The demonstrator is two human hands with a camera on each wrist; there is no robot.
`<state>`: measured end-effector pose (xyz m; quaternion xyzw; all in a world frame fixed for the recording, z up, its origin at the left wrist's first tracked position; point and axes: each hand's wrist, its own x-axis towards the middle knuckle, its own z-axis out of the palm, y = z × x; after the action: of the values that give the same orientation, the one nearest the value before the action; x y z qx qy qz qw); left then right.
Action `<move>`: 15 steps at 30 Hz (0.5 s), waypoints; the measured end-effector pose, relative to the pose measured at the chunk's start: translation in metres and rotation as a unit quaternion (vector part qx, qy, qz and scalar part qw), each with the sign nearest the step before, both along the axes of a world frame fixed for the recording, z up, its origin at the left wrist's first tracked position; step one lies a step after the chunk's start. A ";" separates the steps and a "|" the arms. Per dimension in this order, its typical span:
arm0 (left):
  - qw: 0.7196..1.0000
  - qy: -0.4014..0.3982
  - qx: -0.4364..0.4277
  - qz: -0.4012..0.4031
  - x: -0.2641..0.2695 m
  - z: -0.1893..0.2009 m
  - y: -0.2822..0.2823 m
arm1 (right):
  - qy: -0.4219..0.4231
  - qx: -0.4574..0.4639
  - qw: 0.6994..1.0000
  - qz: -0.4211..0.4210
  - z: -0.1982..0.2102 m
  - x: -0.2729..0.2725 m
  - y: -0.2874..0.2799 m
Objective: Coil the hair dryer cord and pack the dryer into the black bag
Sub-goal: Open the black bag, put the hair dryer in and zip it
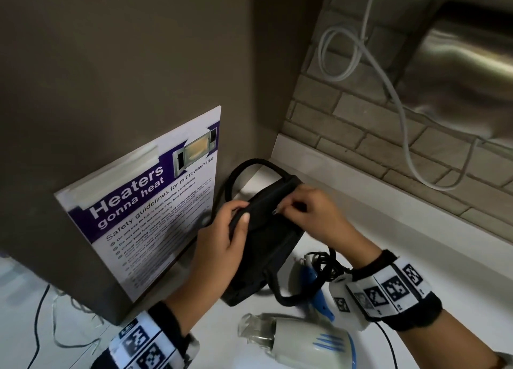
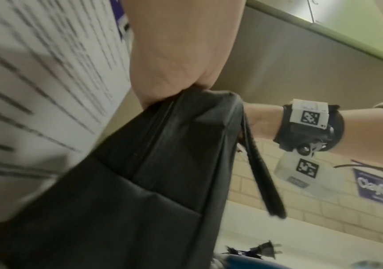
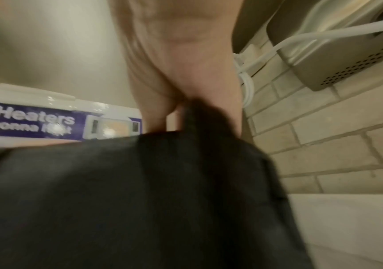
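Note:
A black bag (image 1: pixel 266 238) with loop handles stands on the white counter (image 1: pixel 374 230); it also fills the left wrist view (image 2: pixel 140 182) and the right wrist view (image 3: pixel 140 200). My left hand (image 1: pixel 222 235) grips its near top corner. My right hand (image 1: pixel 302 210) pinches the zipper line at the bag's top edge. The white and blue hair dryer (image 1: pixel 299 338) lies on the counter below the bag. Its black cord (image 1: pixel 324 260) sits bunched beside a blue part (image 1: pixel 316 288), under my right wrist. The plug (image 2: pixel 264 251) shows low in the left wrist view.
A grey cabinet side carries a "Heaters gonna heat" poster (image 1: pixel 150 202) just left of the bag. A brick-tiled wall (image 1: pixel 374 135) rises behind, with a white cable (image 1: pixel 402 113) hanging from a steel appliance (image 1: pixel 458 71).

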<state>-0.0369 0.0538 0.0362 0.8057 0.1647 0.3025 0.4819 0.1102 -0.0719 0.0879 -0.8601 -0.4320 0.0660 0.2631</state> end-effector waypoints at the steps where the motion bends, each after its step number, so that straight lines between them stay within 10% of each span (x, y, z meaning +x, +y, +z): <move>1: 1.000 -0.012 0.004 0.000 0.003 0.000 -0.004 | 0.020 0.018 0.999 0.031 0.000 -0.010 0.004; 8: 0.982 -0.021 -0.185 0.033 0.025 0.001 0.022 | -0.052 0.086 0.984 0.146 -0.014 -0.072 0.014; 15: 0.984 0.040 -0.172 -0.008 0.022 -0.006 0.024 | -0.266 0.042 0.940 0.210 -0.035 -0.094 0.011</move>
<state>-0.0153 0.0782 0.0304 0.7233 0.2276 0.2329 0.6089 0.0164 -0.0605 0.0531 -0.7245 -0.6592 -0.1294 0.1545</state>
